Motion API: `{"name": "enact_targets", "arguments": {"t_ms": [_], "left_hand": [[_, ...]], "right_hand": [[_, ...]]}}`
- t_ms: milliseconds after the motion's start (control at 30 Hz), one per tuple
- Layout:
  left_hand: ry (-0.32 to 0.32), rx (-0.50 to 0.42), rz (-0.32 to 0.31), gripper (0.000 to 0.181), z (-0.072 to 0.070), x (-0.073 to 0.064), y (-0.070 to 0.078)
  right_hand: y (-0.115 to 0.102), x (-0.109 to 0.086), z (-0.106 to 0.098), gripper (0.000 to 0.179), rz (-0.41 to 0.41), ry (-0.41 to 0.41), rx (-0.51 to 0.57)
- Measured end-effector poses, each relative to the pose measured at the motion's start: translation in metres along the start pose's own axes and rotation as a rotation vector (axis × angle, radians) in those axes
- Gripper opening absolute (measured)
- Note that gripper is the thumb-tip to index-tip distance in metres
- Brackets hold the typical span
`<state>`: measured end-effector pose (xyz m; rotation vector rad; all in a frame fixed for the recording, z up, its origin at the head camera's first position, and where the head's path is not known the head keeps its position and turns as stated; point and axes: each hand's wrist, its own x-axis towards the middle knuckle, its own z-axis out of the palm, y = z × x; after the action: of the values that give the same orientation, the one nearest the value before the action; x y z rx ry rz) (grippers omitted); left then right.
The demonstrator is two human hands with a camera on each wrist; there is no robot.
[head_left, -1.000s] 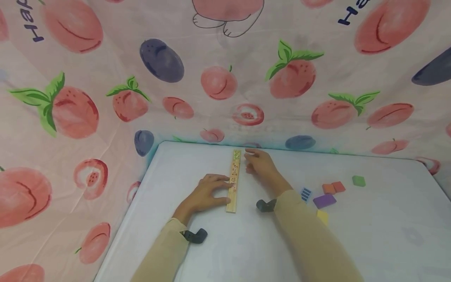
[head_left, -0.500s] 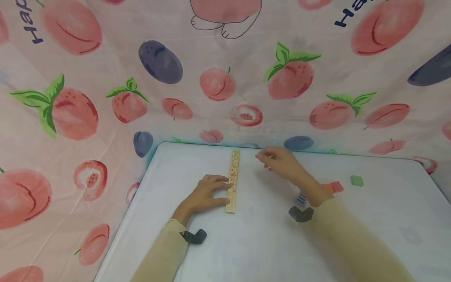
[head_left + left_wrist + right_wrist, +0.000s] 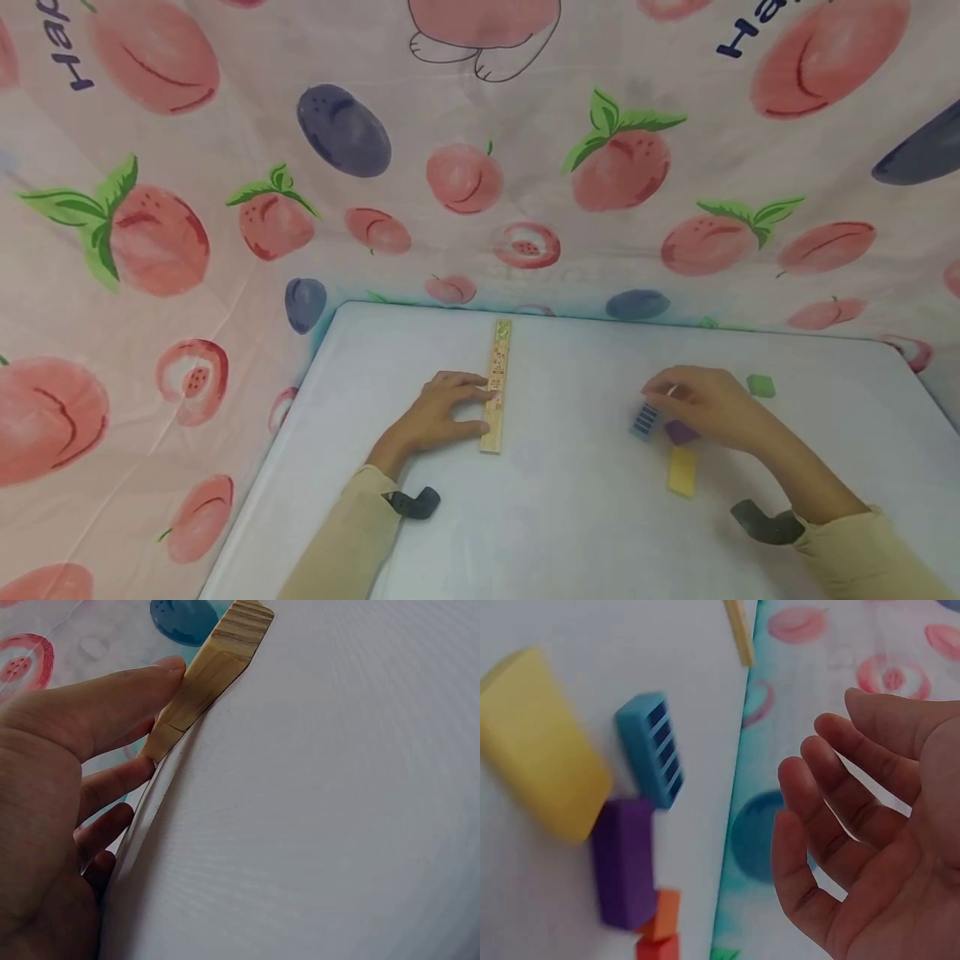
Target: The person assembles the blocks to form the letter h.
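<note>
While the left hand [image 3: 442,414] is touching the near side of a printed wooden strip [image 3: 498,367] with thumb and fingertips, its fingers loosely spread, the strip is lying lengthwise on a white table [image 3: 555,525], its far end pointing toward the back edge. Well to the right, the right hand [image 3: 708,407] is hovering among scattered blocks, its fingers parted and softly curved. Just beside its fingertips in the head view, a blue block [image 3: 643,423] with dark bars is sitting; a purple block [image 3: 680,432] is showing partly beneath the hand, with a yellow block [image 3: 682,472] nearer the person and a green block [image 3: 761,386] beyond. Blocked by that hand from above, an orange block [image 3: 662,915] and a red block [image 3: 658,949] are appearing in the right wrist view. Behind the table, a fruit-patterned cloth [image 3: 420,287] is hanging.
</note>
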<state>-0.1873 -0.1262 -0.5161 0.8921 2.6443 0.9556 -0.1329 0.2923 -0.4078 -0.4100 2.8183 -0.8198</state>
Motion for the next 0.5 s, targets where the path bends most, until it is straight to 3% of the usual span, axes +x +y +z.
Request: {"name": "enact_targets", "arguments": {"t_ms": [233, 500], "left_hand": [[-0.001, 0.004, -0.007, 0.053, 0.002, 0.001, -0.002], [0.001, 0.01, -0.012, 0.053, 0.002, 0.0, -0.001]], "right_hand": [[0.041, -0.028, 0.0, 0.032, 0.076, 0.03, -0.034], [0.067, -0.036, 0.006, 0.044, 0.151, 0.01, -0.059]]}}
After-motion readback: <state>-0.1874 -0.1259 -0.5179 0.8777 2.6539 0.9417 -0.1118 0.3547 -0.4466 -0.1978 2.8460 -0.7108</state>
